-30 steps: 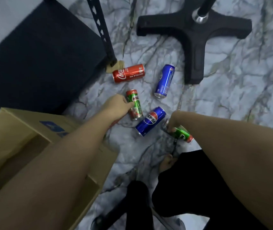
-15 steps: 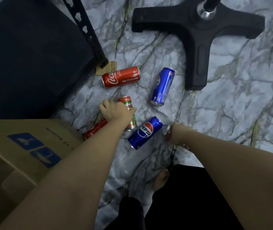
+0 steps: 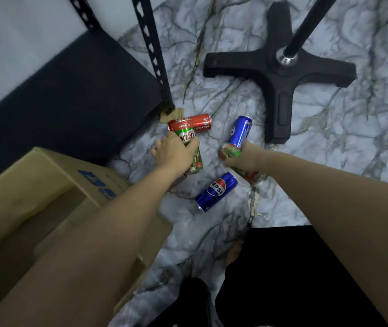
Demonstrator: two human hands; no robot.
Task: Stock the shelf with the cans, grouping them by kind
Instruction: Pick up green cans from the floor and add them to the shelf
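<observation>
- Marble floor (image 3: 329,161), cans scattered.
- Left hand (image 3: 173,153): gripping green Milo can (image 3: 189,138), lifted.
- Right hand (image 3: 245,159): gripping second Milo can (image 3: 228,149).
- Shelf (image 3: 70,102): up-left of both grips; left hand nearer.
- Coca-Cola can (image 3: 201,122), two Pepsi cans (image 3: 216,192): lying flat beside the hands.

Dim, cool light lies evenly over the marble floor (image 3: 329,161), with no hard glare. Soft shadow gathers under the dark shelf (image 3: 70,102) left of it. The wide lens bends the shelf's post and swells the forearms nearest us. The green cans look smeared, probably from motion blur.
</observation>
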